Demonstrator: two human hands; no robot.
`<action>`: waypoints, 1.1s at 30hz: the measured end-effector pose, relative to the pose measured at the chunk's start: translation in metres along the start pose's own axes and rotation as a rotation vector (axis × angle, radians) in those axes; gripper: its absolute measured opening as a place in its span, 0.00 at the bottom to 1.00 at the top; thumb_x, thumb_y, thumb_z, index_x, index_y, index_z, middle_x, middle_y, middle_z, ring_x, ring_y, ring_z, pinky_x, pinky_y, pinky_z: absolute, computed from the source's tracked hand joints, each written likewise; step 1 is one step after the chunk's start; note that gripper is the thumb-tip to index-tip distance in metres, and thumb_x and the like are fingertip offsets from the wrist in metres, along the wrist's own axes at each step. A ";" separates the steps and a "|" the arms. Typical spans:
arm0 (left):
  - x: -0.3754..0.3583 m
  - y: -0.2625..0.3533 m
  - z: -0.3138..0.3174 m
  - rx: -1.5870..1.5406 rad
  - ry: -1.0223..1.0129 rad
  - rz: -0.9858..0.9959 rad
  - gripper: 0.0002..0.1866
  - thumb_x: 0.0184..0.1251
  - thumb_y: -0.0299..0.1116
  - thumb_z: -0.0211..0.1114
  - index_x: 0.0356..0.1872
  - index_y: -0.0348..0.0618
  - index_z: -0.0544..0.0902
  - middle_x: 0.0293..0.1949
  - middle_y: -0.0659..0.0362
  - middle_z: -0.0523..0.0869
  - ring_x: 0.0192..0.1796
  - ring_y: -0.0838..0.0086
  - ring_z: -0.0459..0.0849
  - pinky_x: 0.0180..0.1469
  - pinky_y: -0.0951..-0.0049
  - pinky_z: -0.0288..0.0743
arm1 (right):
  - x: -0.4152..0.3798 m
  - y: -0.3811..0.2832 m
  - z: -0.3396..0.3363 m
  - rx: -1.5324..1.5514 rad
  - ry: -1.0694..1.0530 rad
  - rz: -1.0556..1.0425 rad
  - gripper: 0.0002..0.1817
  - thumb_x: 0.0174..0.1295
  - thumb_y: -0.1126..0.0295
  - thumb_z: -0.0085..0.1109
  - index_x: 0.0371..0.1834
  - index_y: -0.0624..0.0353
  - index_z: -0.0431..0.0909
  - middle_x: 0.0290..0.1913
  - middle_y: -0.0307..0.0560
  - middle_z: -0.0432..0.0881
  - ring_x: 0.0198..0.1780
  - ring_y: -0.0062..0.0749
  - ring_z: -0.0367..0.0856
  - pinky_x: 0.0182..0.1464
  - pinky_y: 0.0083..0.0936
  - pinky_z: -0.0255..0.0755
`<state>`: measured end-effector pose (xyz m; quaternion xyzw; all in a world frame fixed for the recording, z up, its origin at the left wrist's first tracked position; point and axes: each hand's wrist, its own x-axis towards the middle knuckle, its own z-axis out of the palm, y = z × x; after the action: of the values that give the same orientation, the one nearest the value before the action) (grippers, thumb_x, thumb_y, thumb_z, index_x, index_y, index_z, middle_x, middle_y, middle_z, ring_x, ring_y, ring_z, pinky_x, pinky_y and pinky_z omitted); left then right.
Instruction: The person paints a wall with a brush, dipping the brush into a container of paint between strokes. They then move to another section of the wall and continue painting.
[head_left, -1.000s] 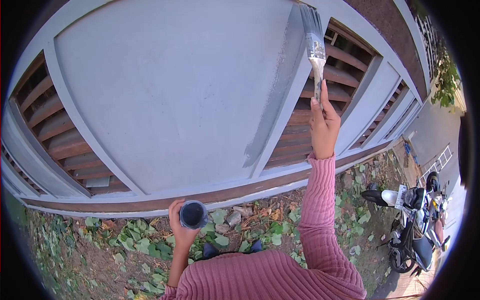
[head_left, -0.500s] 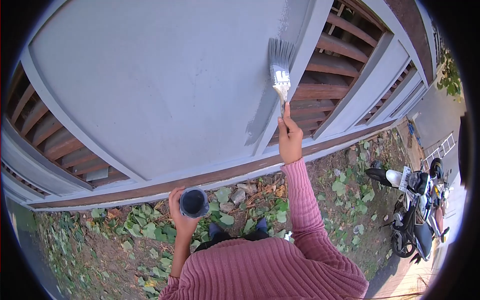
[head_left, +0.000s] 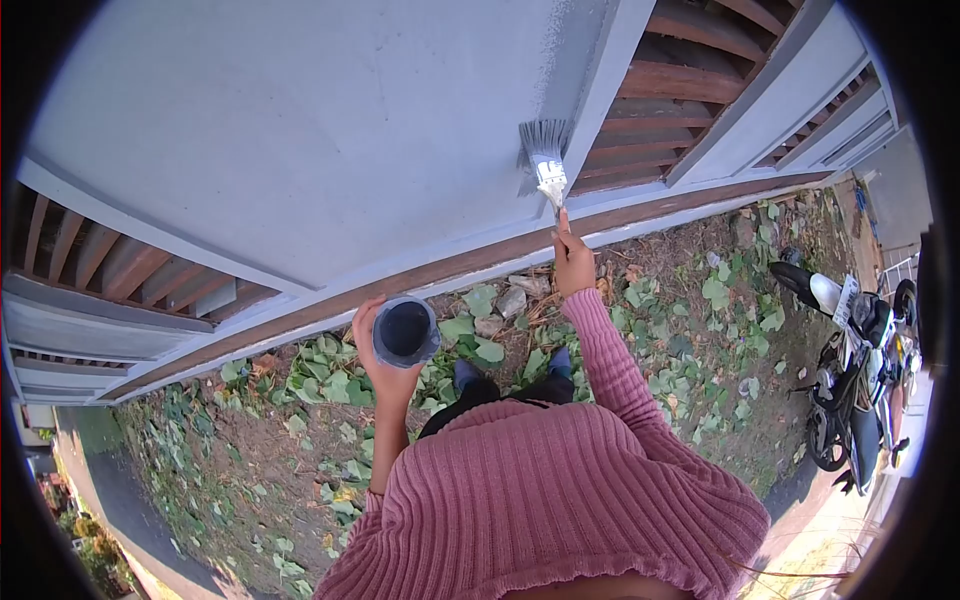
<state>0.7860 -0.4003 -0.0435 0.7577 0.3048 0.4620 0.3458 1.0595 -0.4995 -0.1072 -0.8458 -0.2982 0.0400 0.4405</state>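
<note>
My right hand (head_left: 574,262) grips the handle of a wide paintbrush (head_left: 548,172), its bristles resting on the grey wall panel (head_left: 330,130) near its right-hand frame strip. A darker, wet-looking band of paint (head_left: 580,65) runs along that edge above the bristles. Lower and to the left, my left hand (head_left: 385,362) is wrapped round a grey cup (head_left: 405,332) held upright, its inside dark. How much paint the cup holds cannot be made out.
Brown slatted vents (head_left: 660,110) flank the panel, with another at the left (head_left: 120,265). Green leaves (head_left: 330,372) and stones (head_left: 512,302) lie on the ground by my feet (head_left: 560,362). Motorcycles (head_left: 850,390) and a ladder (head_left: 900,268) stand at the right.
The brush in my right hand has moved down along the panel's edge. The view has shifted, and the cup in my left hand appears higher and slightly further right.
</note>
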 end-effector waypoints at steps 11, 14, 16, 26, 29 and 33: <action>0.023 0.028 0.013 -0.143 0.066 0.038 0.29 0.38 0.28 0.75 0.47 0.40 0.76 0.52 0.51 0.74 0.57 0.59 0.72 0.60 0.62 0.64 | -0.030 0.065 0.031 -0.217 -0.300 0.222 0.21 0.64 0.61 0.50 0.61 0.49 0.70 0.32 0.60 0.80 0.33 0.52 0.80 0.34 0.38 0.72; 0.055 0.051 0.015 -0.131 0.122 0.218 0.26 0.40 0.27 0.73 0.46 0.40 0.76 0.52 0.52 0.76 0.57 0.58 0.72 0.60 0.62 0.64 | -0.046 0.102 0.039 0.030 -0.352 0.204 0.23 0.64 0.69 0.52 0.64 0.53 0.67 0.16 0.41 0.71 0.18 0.22 0.68 0.23 0.26 0.61; 0.078 0.065 0.013 -0.111 0.151 0.347 0.25 0.42 0.27 0.73 0.46 0.40 0.76 0.52 0.52 0.77 0.58 0.57 0.73 0.60 0.62 0.64 | -0.064 0.104 0.027 0.286 -0.385 0.303 0.24 0.64 0.70 0.53 0.65 0.50 0.67 0.18 0.34 0.70 0.18 0.16 0.65 0.21 0.21 0.59; 0.150 0.115 -0.005 -0.244 0.404 0.847 0.20 0.48 0.33 0.71 0.43 0.41 0.78 0.47 0.52 0.82 0.55 0.56 0.75 0.59 0.60 0.66 | -0.129 0.028 -0.058 0.883 -0.584 0.815 0.30 0.67 0.71 0.45 0.71 0.36 0.52 0.31 0.31 0.68 0.16 0.13 0.57 0.14 0.12 0.51; 0.158 0.123 -0.010 -0.302 0.464 0.856 0.19 0.51 0.36 0.69 0.43 0.39 0.78 0.46 0.51 0.83 0.52 0.55 0.78 0.57 0.58 0.68 | -0.129 0.016 -0.067 1.040 -0.594 0.888 0.17 0.67 0.70 0.43 0.58 0.43 0.60 0.32 0.32 0.67 0.16 0.13 0.56 0.13 0.11 0.50; 0.161 0.137 -0.020 -0.214 0.483 1.023 0.18 0.54 0.37 0.67 0.43 0.37 0.77 0.44 0.49 0.83 0.50 0.55 0.79 0.56 0.56 0.70 | -0.126 0.000 -0.079 1.036 -0.616 0.939 0.13 0.67 0.71 0.41 0.54 0.45 0.65 0.31 0.33 0.68 0.16 0.13 0.56 0.12 0.12 0.50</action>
<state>0.8500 -0.3485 0.1521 0.6424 -0.0785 0.7588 0.0739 0.9828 -0.6243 -0.0833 -0.5197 0.0401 0.5919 0.6148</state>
